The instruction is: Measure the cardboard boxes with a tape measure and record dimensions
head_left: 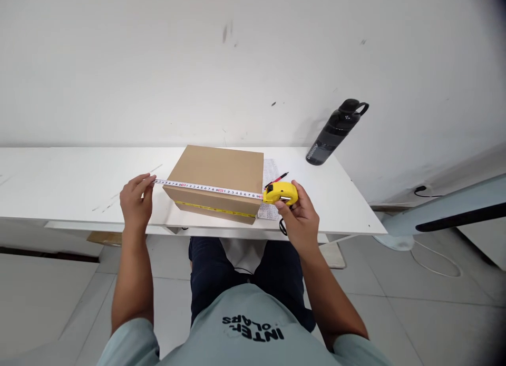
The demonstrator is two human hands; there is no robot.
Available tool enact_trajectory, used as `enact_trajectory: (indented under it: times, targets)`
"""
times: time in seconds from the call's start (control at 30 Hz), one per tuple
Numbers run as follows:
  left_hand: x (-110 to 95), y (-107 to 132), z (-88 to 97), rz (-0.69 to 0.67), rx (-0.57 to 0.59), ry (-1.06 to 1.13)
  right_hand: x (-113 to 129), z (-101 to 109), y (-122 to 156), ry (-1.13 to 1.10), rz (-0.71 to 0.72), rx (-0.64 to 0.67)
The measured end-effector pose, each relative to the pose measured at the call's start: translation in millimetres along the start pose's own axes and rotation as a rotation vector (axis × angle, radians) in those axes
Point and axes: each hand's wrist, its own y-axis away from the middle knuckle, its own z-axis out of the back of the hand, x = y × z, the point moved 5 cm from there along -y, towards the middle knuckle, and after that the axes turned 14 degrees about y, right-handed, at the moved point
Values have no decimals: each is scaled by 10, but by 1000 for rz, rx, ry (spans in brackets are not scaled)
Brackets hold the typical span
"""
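A yellow tape measure (280, 193) is gripped in my right hand (303, 218), just beyond the right end of a brown cardboard box (221, 168). Its white blade (205, 188) is pulled out leftward along the box's near top edge. My left hand (136, 200) pinches the blade's free end, a little past the box's left side. The box sits closed on the white table, with a yellow strip (213, 210) running along its front face. A black wrist strap hangs from the tape case beside my right hand.
Right of the box, a sheet of written paper (270, 168) lies partly covered, with a red and black pen (276, 180) on it. A black bottle (332, 134) stands near the wall at the right of the white table (79, 181). The wall closes off the back.
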Motion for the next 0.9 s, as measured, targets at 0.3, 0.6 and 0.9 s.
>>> enact_trajectory:
  times: [0.3, 0.6, 0.9]
  targets:
    - [-355, 72, -93, 53, 196, 282, -15, -24, 17, 39, 15, 6]
    - [-412, 127, -157, 30, 123, 191, -25, -16, 16, 82, 21, 32]
    - [-426, 103, -155, 60, 124, 215, -58, -10, 15, 99, 27, 29]
